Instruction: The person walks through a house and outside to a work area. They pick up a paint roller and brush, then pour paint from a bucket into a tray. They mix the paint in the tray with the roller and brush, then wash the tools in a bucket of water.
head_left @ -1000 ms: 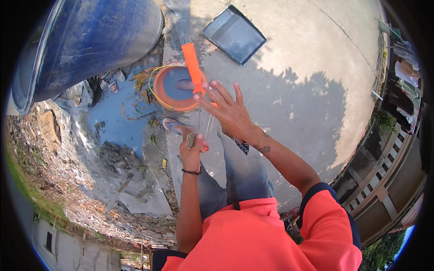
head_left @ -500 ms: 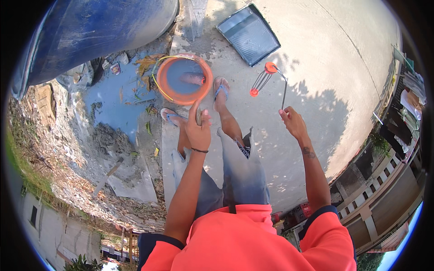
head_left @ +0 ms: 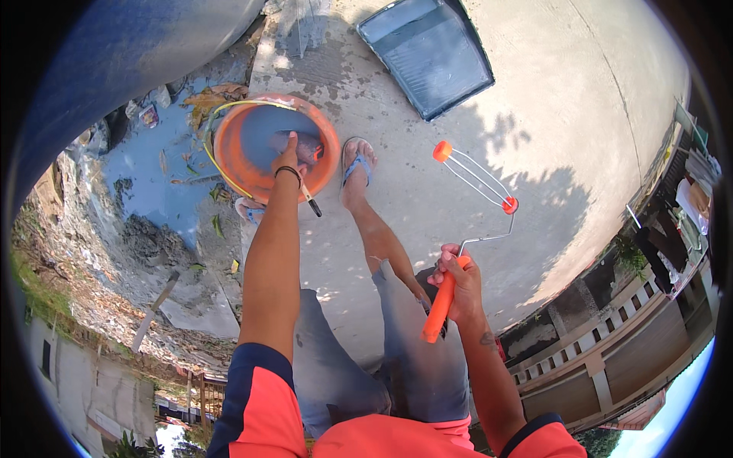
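My left hand [head_left: 296, 159] reaches over the near side of an orange bucket [head_left: 330, 141] of grey-blue liquid. A slim tool with a pale shaft and black end [head_left: 313, 204] sticks out below the palm; its other end is hidden. The fingers are at a wet paint roller sleeve [head_left: 309, 143] with an orange end, lying partly in the liquid; how firmly they grip it cannot be seen. My right hand [head_left: 460, 288] is closed around the orange handle of a paint roller frame [head_left: 437, 317]. Its bare wire cage with orange end caps points away from me, above the concrete.
A black paint tray [head_left: 427, 57] lies on the concrete beyond my feet. A large blue barrel [head_left: 137, 84] stands at the far left, near a grey-blue puddle [head_left: 145, 175] with leaves and rubble. The bucket's yellow handle [head_left: 216, 156] hangs over its left side.
My left hand has moved forward and left, into the bucket by the sleeve. My right hand has come nearer and shifted from the roller's wire to its handle; the cage has swung round.
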Demonstrator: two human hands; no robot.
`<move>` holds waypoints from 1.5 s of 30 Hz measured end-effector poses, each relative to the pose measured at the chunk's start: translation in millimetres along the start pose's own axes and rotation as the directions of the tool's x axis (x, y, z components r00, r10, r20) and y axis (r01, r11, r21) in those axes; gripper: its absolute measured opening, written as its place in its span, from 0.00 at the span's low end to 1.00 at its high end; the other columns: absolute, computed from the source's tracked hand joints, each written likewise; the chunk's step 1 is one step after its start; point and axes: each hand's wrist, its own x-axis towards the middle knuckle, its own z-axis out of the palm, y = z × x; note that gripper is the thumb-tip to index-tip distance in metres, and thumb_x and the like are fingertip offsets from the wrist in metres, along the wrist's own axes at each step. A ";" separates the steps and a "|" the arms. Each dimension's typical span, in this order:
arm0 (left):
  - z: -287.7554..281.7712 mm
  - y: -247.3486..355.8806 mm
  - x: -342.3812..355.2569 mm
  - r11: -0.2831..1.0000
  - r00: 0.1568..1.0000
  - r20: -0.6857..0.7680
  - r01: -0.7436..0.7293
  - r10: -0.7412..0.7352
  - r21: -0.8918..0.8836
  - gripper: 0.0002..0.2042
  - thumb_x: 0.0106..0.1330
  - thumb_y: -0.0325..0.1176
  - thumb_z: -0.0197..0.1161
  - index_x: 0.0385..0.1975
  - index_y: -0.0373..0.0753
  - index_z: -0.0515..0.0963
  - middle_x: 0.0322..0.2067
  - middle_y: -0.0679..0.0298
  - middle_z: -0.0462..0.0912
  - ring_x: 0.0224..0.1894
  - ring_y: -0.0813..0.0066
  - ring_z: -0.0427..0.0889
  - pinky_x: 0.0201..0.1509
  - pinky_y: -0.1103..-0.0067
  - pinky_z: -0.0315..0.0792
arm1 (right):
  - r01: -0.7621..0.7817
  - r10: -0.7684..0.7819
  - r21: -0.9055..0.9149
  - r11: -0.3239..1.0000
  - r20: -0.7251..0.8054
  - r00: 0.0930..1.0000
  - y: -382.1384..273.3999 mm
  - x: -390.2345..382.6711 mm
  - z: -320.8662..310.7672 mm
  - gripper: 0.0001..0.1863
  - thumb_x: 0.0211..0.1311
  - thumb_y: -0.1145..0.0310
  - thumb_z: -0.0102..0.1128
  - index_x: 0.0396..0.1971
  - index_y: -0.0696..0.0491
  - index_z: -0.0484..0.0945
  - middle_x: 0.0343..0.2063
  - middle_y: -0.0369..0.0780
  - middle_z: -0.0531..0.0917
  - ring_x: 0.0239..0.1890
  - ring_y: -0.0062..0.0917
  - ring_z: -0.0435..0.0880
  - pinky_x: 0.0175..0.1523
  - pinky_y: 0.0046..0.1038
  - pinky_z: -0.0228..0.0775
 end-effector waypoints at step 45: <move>-240.4 67.8 -165.8 0.643 0.591 0.806 -0.631 0.035 0.434 0.37 0.38 0.35 0.77 0.53 0.30 0.73 0.41 0.57 0.83 0.41 0.69 0.82 0.48 0.74 0.74 | 0.294 0.263 -0.890 0.349 0.394 0.881 -81.9 14.8 90.9 0.21 0.63 0.61 0.62 0.53 0.52 0.72 0.13 0.29 0.65 0.14 0.14 0.62 0.20 0.21 0.59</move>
